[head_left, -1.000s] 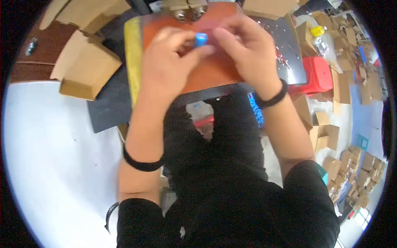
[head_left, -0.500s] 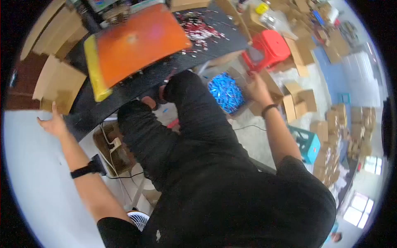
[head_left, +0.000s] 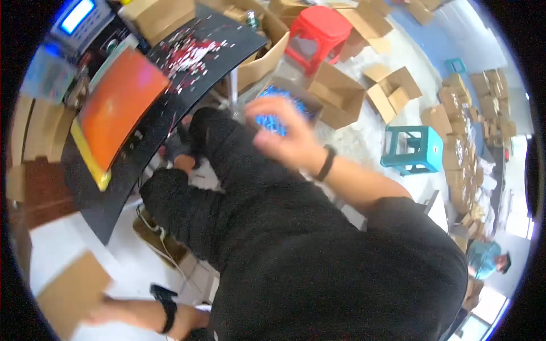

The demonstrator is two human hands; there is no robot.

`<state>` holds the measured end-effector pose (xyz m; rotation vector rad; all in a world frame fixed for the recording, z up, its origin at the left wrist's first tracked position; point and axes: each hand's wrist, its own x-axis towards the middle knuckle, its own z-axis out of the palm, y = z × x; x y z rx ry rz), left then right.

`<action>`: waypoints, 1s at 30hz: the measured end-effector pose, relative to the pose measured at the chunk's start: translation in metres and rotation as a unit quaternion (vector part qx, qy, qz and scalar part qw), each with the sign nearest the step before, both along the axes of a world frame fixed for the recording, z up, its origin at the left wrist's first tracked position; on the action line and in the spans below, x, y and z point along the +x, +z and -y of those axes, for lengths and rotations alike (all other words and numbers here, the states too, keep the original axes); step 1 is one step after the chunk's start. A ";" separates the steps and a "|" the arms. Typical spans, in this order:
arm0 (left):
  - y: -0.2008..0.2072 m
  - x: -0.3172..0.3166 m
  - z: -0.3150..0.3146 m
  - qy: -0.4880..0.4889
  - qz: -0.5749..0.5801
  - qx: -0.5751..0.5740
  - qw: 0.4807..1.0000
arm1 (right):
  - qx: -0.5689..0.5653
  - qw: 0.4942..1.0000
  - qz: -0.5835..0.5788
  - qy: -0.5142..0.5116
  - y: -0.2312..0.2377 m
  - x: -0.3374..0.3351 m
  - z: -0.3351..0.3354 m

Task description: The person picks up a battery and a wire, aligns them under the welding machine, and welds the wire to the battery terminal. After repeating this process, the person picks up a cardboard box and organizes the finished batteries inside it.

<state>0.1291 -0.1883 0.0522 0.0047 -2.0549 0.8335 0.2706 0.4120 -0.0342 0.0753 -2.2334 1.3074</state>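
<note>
At the lower left, my left hand (head_left: 107, 311) is at the edge of a brown cardboard piece (head_left: 74, 292), seemingly gripping it; both are blurred, and I cannot tell if it is a whole box. My right hand (head_left: 287, 133) is in the air over my knee, thumb and fingers apart, with nothing in it. Just beyond it sits an open cardboard box (head_left: 310, 105) full of small blue pieces (head_left: 270, 124), partly hidden by the hand.
A black table (head_left: 224, 34) bears an orange sheet (head_left: 122, 105), a heap of small red-and-white pieces (head_left: 193, 55) and a device with a lit screen (head_left: 77, 17). Around stand a red stool (head_left: 324, 25), a teal stool (head_left: 429, 149) and open cartons (head_left: 392, 94). A person (head_left: 483, 258) is far right.
My view has turned toward the right. My left hand has swung down and back and now has cardboard at it. My right hand has left the carton's edge and come in toward my knees.
</note>
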 end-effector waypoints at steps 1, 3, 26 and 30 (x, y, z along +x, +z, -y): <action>-0.007 0.012 0.003 -0.049 0.027 0.119 0.991 | -0.039 0.994 -0.021 0.100 0.011 -0.003 0.015; -0.020 0.034 -0.015 -0.138 0.086 0.339 0.927 | -0.087 0.965 -0.023 0.245 0.033 0.000 0.050; 0.060 0.053 -0.316 -0.697 0.352 0.471 0.410 | -0.246 0.871 0.362 -0.222 -0.118 0.141 -0.175; 0.104 0.036 -0.320 -0.777 0.371 0.416 0.293 | -0.285 0.812 0.310 -0.404 -0.190 0.136 -0.276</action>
